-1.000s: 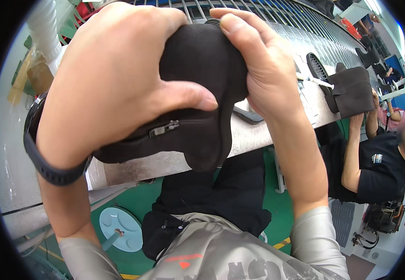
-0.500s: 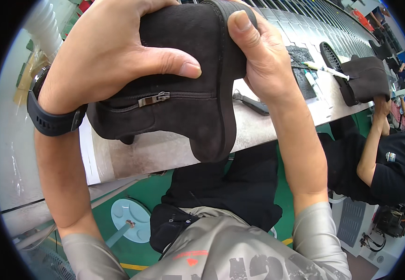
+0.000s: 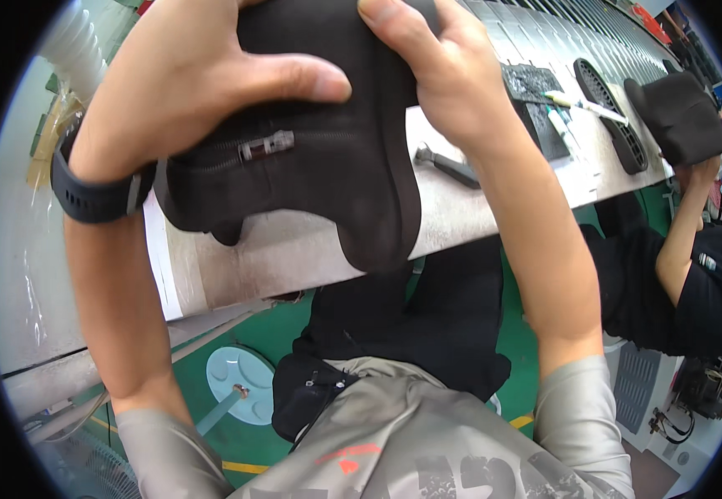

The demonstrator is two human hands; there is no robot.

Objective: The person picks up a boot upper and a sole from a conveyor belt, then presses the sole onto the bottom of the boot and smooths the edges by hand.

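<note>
Between my two hands is a dark brown ankle boot (image 3: pixel 303 179), turned on its side above the bench, with a silver zip pull (image 3: pixel 266 146) on its side. My left hand (image 3: pixel 186 79) wraps the upper, its thumb lying across the boot above the zip. A black watch band circles that wrist. My right hand (image 3: pixel 465 83) grips the sole side, thumb pressed near the seam between sole and upper. The fingertips of both hands are partly hidden behind the boot or cut off by the frame's top edge.
On the bench (image 3: pixel 211 279) lie a black-handled tool (image 3: pixel 452 169), a dark mat (image 3: pixel 535 91), white pen-like applicators (image 3: pixel 585 106) and a loose black sole (image 3: pixel 623 125). At right a co-worker holds another dark boot upper (image 3: pixel 683 121). Below stands a light blue round stool (image 3: pixel 236 382).
The boot in my hands has shifted slightly up and left. My right thumb has moved left toward the upper. The co-worker's boot upper has moved right, away from the loose sole.
</note>
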